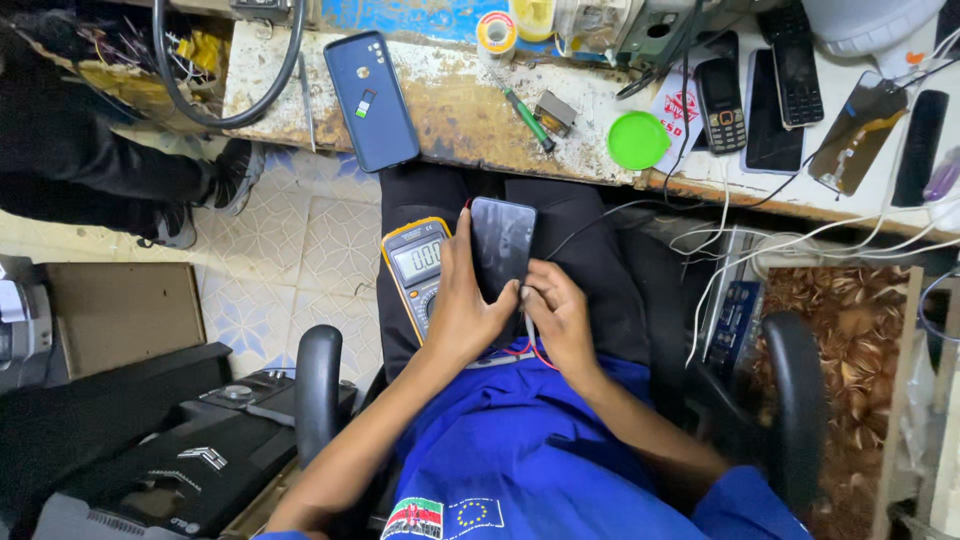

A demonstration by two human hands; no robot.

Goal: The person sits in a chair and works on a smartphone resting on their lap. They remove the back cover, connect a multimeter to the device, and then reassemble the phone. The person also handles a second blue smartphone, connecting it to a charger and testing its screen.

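The black phone (502,246) lies on my lap below the desk's (450,110) front edge, long axis pointing away from me; my left hand (462,305) is clamped on its left side, the yellow multimeter (412,270) just beyond; my right hand (560,315), fingers pinched together, touches its near end

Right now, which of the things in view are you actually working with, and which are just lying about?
In use:
- dark smartphone, held on the lap by the left hand
- right hand at the phone's lower edge
- yellow multimeter on the lap
- red test lead

Lying about on the bench:
- blue phone back cover
- green-handled screwdriver
- green lid
- keypad phone
- solder spool
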